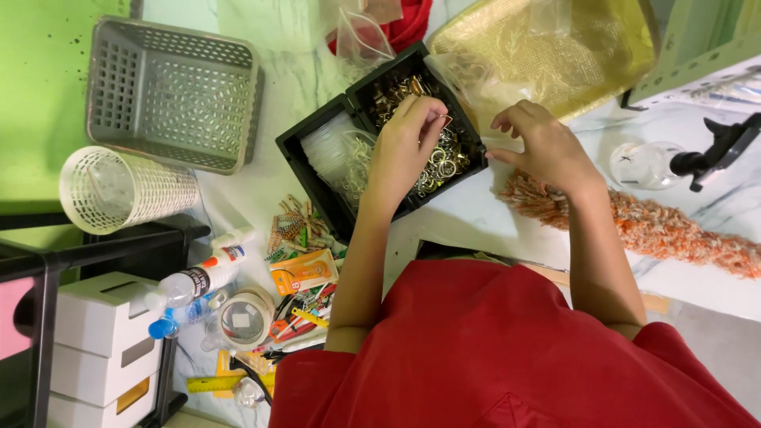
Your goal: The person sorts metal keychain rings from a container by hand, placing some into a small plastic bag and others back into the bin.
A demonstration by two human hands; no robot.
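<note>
Two bare hands work over a black tray (305,150) of metal rings (444,158), seen from the head cam, the sole view. L hand (404,147) sits above the tray's ring-filled compartment, fingers pinched narrow on one small ring w/ a reddish clip at approx. 1 o'clock of the palm; the grip looks fine-tipped, prob. because the piece is tiny. R hand (543,143) hovers at 3 o'clock of the tray, just beside its corner, fingers curled loosely and holding nothing visible; whether its thumb touches the tray rim cannot be told. Tray's other compartment, at 9 o'clock of the L hand, holds clear plastic bags (333,154), kept apart from the loose hardware. Grey basket (170,95) lies at 10 o'clock; white mesh cup (127,190) lies tipped on its side at 9 o'clock. Gold fabric (547,55) at 1 o'clock; orange fringe (658,226) at 4 o'clock of the R hand. Bottles, tape roll (246,321), clips crowd 7 o'clock.
</note>
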